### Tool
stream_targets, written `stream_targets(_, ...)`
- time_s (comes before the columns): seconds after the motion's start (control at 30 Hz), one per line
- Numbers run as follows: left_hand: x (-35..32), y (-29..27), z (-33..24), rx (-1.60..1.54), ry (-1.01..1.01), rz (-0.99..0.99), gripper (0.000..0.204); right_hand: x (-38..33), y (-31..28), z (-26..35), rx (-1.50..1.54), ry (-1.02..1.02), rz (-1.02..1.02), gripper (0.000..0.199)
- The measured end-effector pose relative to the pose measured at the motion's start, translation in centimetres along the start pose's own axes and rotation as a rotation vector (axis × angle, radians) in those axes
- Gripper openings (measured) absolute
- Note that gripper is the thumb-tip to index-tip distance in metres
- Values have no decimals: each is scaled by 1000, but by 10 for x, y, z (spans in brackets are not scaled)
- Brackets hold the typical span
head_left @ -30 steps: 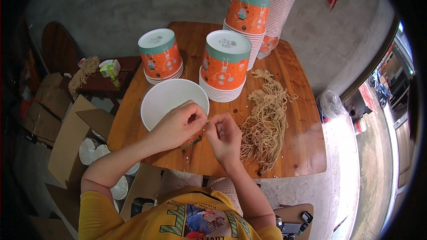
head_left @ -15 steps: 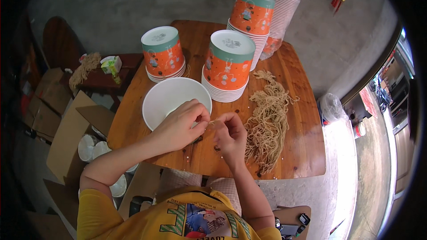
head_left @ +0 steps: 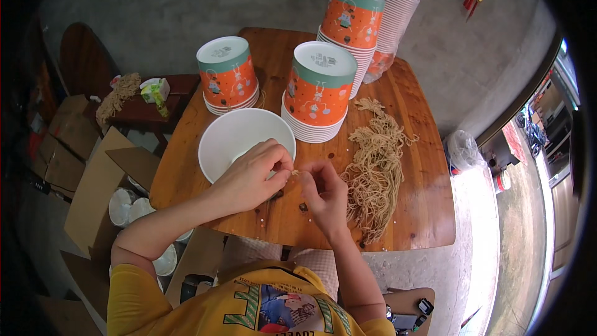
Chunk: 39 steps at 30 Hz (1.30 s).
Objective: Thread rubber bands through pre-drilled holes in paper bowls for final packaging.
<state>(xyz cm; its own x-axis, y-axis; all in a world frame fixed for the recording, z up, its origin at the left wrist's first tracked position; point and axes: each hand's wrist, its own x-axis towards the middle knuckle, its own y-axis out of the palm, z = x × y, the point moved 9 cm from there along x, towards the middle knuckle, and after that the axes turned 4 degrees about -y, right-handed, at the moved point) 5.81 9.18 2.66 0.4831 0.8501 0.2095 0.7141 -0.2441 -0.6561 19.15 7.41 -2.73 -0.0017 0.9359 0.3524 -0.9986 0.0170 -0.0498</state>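
Observation:
My left hand (head_left: 252, 175) is closed in a pinch at the near right rim of an open white paper bucket (head_left: 225, 134), covering part of it. Between my fingertips shows a short bit of tan string (head_left: 295, 173). My right hand (head_left: 326, 198) pinches the string's other side, thumb against fingers, just right of the left hand. Both hands are above the wooden table (head_left: 286, 221). Right of them lies a loose heap of tan strings (head_left: 376, 171). The string's ends are hidden by my fingers.
Upside-down stacks of orange and green paper buckets stand behind: one at left (head_left: 227, 78), one in the middle (head_left: 318, 90), another behind it (head_left: 352, 22). A tall bagged stack (head_left: 398, 6) is farther back. At left, an open cardboard box (head_left: 93, 193) holds wrapped white stacks.
My right hand has shifted slightly to the right and turned a little, its thumb now more upright. The left hand stays nearly in place. The buckets and string heap have not moved.

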Motion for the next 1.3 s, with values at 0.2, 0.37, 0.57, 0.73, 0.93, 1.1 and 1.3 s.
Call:
stream_targets(0.2,0,0,1,-16,0,-4,11,-1,1,-10,92,58,-20,6)
stream_targets(0.37,0,1,3,2,-4,-3,11,-3,5,-17,248,167,1,10)
stream_targets(0.57,0,1,2,-10,8,-12,11,-5,8,-17,277,238,35,11)
stream_targets(0.73,0,0,1,-6,6,-7,10,-4,11,-18,253,184,42,11)
stream_targets(0.93,-1,-1,1,4,12,-22,10,-6,8,-21,345,246,20,7)
stream_targets(1.1,-2,-5,-4,78,55,-61,10,-10,11,-20,322,187,25,5)
stream_targets(1.3,-5,-12,-12,241,106,-164,8,-19,23,-16,238,164,68,5)
